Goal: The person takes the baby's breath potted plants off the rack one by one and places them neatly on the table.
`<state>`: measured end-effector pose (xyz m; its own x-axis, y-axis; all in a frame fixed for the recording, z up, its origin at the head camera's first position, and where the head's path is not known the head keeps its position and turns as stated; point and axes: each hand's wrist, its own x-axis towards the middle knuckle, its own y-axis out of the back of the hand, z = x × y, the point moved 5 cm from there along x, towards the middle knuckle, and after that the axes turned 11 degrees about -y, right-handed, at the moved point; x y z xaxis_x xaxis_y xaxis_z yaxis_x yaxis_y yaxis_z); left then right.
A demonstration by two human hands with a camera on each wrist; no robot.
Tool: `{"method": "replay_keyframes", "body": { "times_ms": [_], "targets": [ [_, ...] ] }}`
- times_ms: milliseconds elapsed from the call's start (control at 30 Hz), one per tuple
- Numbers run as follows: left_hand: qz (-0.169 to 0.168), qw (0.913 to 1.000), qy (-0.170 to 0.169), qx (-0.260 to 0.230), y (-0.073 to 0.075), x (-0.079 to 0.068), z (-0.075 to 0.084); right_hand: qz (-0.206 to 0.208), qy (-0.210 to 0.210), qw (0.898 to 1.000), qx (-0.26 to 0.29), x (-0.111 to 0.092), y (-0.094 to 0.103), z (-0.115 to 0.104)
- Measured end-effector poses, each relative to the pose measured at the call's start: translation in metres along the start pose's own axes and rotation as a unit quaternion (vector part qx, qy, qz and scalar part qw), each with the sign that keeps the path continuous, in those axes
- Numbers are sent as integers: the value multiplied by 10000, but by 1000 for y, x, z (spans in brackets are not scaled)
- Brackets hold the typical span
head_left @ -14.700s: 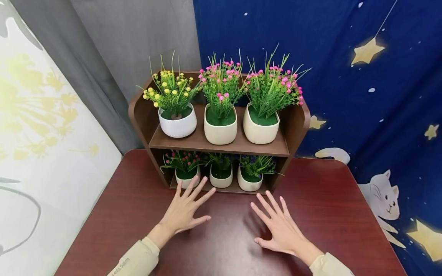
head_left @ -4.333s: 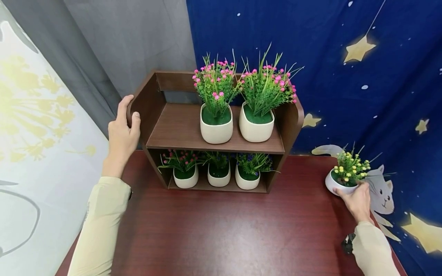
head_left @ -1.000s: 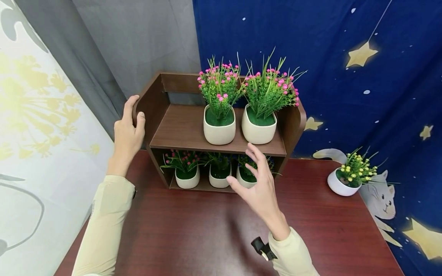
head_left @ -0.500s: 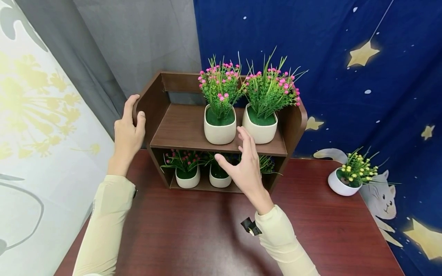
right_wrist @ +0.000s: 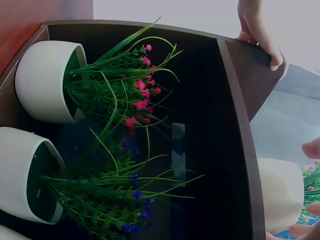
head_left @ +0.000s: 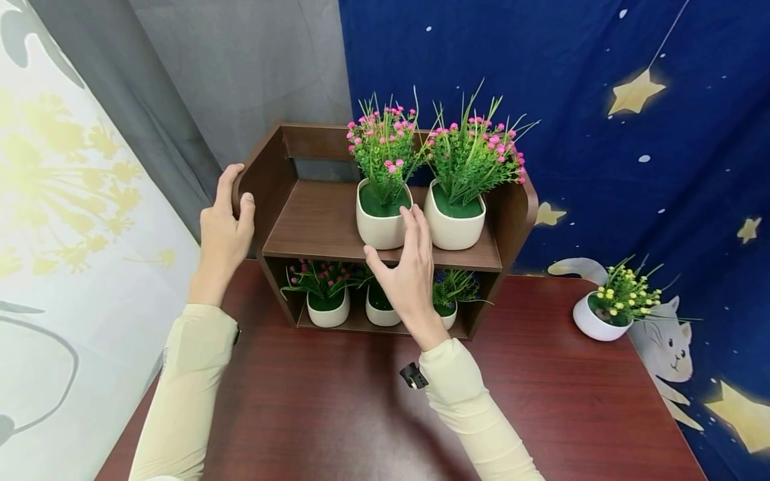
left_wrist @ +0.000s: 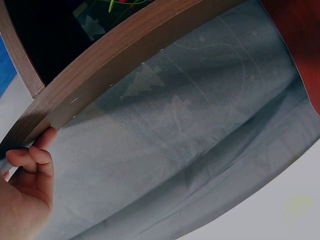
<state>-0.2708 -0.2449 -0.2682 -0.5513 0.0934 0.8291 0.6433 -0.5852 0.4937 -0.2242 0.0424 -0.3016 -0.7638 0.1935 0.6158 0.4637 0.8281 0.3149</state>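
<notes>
In the head view my left hand grips the left side panel of a brown two-tier shelf. In the left wrist view its fingers curl round the panel's edge. My right hand is in front of the middle cream flowerpot with pink flowers, on the upper tier. Thumb and fingers are spread apart, the fingertips by the pot's right side; whether they touch it I cannot tell. A second pink-flowered pot stands just to the right. The right hand partly hides the lower pots.
On the lower tier stand small pots, among them a pink-flowered one and a blue-flowered one. A white pot of yellow flowers sits at the right of the red-brown table. Curtains hang behind.
The yellow-flowered pot went from the upper tier's left to the table's right and was let go. My right hand then came back leftward and up to the middle pot. My left hand took hold of the shelf.
</notes>
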Motion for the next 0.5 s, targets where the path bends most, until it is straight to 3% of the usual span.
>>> {"method": "replay_keyframes", "body": {
  "times_ms": [300, 500],
  "targets": [
    [40, 10000, 43, 29, -2, 0, -5, 114, -576, 9979, -275, 10, -14, 6],
    [-30, 10000, 59, 4, -2, 0, -3, 242, -634, 9970, -361, 12, -21, 10]
  ]
}}
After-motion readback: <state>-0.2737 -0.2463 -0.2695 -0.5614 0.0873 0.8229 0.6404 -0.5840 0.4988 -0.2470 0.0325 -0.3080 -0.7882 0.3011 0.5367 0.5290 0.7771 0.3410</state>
